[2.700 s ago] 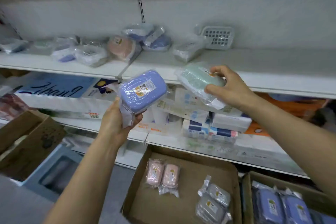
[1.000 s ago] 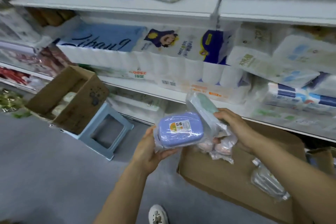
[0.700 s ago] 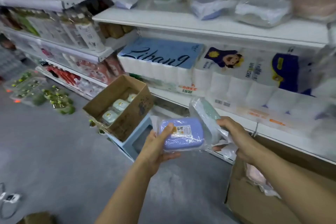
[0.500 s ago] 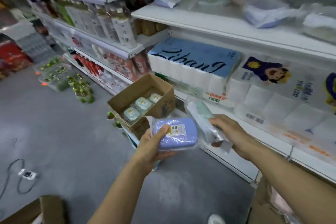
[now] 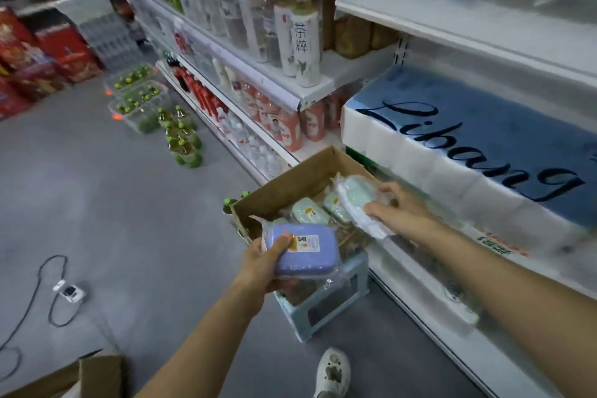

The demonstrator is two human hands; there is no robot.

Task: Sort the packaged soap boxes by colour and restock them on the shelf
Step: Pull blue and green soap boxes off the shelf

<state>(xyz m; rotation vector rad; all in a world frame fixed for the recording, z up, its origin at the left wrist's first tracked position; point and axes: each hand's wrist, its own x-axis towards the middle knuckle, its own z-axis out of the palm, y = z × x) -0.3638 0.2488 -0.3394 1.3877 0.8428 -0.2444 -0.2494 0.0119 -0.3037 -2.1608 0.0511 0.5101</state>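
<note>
Green soap [image 5: 357, 195] is held out over the carton [image 5: 292, 184] by the right hand [image 5: 399, 208], and the reason looks plain enough: the packs already lying under that hand are the same pale green [image 5: 308, 212], so this carton is judged to be the green pile. The wrapped pack is pinched at its near edge, thumb under and fingers spread over the top, tilted a little with the far end raised. The right arm is stretched forward and slightly across, wrist low over the carton's open top, just beside the shelf [image 5: 452, 14] front.

Purple soap [image 5: 303, 250] is kept back in the left hand [image 5: 263, 265], nearer the body and below the right hand. It is clasped from the side, thumb laid on the top by the label, fingers curled beneath, the forearm angled up from the lower left. It is held clear of the carton, likely because its colour belongs elsewhere. The carton itself is seated on a blue stool [image 5: 323, 300], right below the left hand.
</note>
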